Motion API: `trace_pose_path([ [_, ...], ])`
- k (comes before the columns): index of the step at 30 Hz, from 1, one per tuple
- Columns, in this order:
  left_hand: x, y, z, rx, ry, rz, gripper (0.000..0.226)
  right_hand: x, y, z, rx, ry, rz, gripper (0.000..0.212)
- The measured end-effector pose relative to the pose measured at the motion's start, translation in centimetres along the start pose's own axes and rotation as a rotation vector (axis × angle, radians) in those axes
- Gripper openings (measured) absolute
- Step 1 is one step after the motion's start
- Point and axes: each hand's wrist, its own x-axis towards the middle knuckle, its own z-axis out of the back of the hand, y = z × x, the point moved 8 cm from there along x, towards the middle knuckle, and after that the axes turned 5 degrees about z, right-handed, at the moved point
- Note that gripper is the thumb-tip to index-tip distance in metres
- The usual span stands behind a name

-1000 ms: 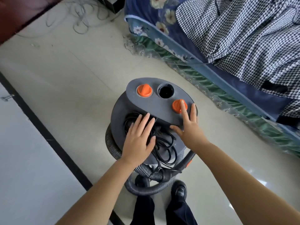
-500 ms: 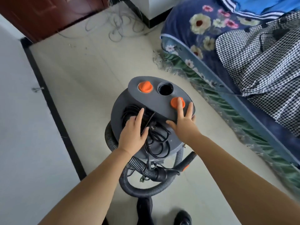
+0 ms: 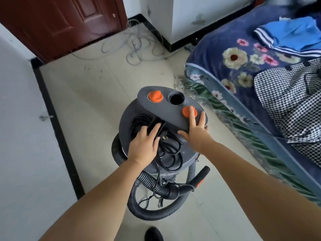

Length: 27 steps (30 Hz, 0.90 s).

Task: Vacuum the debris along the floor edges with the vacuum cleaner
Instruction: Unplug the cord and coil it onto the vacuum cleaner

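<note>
So the view has swung up since a second ago: door (image 3: 57, 20) and loose floor wires (image 3: 139, 47) now show. The vacuum cleaner (image 3: 163, 129) sits on the floor beside the bed (image 3: 234, 87). Left hand (image 3: 143, 146) grip stays flat on the coiled power cord (image 3: 166, 150); right hand (image 3: 194, 131) stays flat too, a finger on the orange knob (image 3: 186, 111). No vacuuming yet, probably still setup.

Both forearms are bare to the frame's edge, with no sleeves showing. The left hand (image 3: 142, 146) and right hand (image 3: 196, 132) wear no gloves, rings or watch. A black shoe (image 3: 153, 234) shows at the bottom.
</note>
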Motion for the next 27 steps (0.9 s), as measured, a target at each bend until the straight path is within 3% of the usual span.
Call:
trace_pose_path([
  [13,15.2,4.9,1.9,0.069,-0.054,0.002,0.046,14.6,6.4,5.5,0.030,-0.009,0.025,0.089],
  [27,45.0,9.8,2.4,0.098,-0.107,-0.142,0.044,39.5,12.4,17.0,0.072,-0.067,-0.072,0.089],
])
